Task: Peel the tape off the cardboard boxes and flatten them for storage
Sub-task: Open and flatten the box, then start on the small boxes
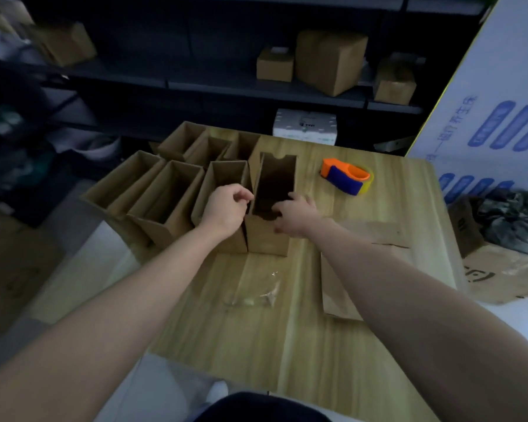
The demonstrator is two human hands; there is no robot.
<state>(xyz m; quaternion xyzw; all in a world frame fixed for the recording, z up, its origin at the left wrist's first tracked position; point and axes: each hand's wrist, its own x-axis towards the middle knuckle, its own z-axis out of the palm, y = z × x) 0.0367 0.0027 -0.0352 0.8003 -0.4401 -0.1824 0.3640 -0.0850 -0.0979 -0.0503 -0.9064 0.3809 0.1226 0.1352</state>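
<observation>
Since both your hands are up on the same box, here's how it sits: the tall open box (267,239) stands upright on the wooden table (256,345), roughly mid-table, mouth facing up and dark inside. It's the rightmost one of a cluster, pressed right against the other open boxes (165,202) to its left.

Your left hand (226,208) is at the top of the box's left wall, right where it meets the neighbour. The fingers are curled in, and thumb and forefinger look pinched on that rim edge. The rest of the hand hangs over the neighbouring box's opening.

Your right hand (296,216) is on the near right corner of the rim. Its fingers bend over the edge with the tips dipping into the dark opening, and the thumb looks to sit outside against the front wall, so it's gripping the rim too. It's a bit motion-blurred, so I can't tell finer detail than that.

Other stuff around:
- an orange and blue tape dispenser (346,176) further back on the right, well apart from the box
- a crumpled wad of clear tape (256,295) on the table in front of the box, between your forearms
- a piece of flattened cardboard (337,284) lying partly under your right forearm
- dark shelving (256,86) behind the table with a few closed cartons (329,62) on it
</observation>
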